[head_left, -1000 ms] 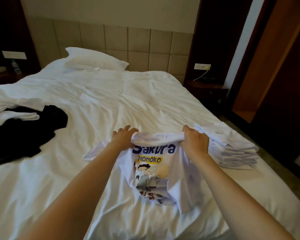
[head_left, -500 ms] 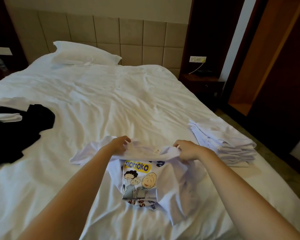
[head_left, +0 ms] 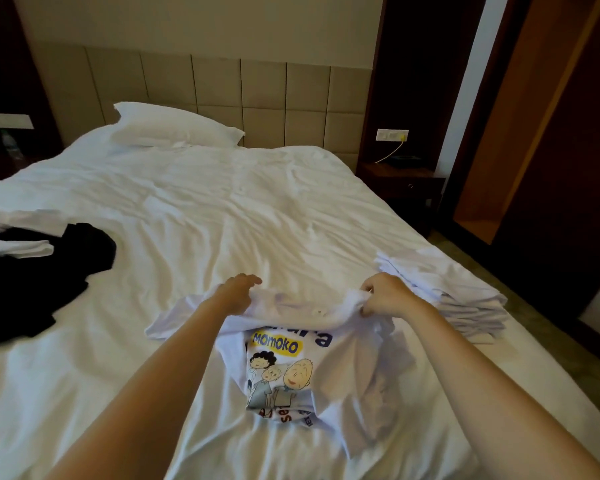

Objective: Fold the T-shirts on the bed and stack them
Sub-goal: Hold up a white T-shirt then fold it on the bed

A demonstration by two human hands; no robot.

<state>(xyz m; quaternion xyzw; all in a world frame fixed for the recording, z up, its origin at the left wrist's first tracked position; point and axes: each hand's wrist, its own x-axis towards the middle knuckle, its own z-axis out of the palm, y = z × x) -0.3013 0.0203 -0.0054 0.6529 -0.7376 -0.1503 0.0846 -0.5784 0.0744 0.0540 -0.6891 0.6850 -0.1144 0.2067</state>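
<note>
A white shirt (head_left: 343, 355) with a cartoon print lies crumpled on the near part of the bed (head_left: 222, 209), between the two forearms. The print faces up: the word MOMOKO on a yellow band, three drawn figures below it, and blue letters above that are partly covered by a fold. The far edge of the shirt is lifted and rolled toward the person into a thick fold across its width.

The left hand (head_left: 238, 296) grips the left end of that fold, its fingers (head_left: 252, 280) curled over the cloth. The right hand (head_left: 387, 296) pinches the right end, its fingers (head_left: 370, 287) bent tightly round a bunch of fabric. One sleeve sticks out flat to the left, under the left wrist.

Just beside the right hand, at the right edge of the bed, sits a stack (head_left: 465, 299) of folded white shirts. Well apart on the left lies a black garment (head_left: 32, 282) in a loose heap, with a strip of white cloth (head_left: 14, 249) across it.

A pillow (head_left: 174, 124) rests at the head of the bed against a padded headboard (head_left: 257, 95). To the right stands a dark nightstand (head_left: 399, 178), with a wall socket (head_left: 392, 135) above it and a yellow cable hanging from it
</note>
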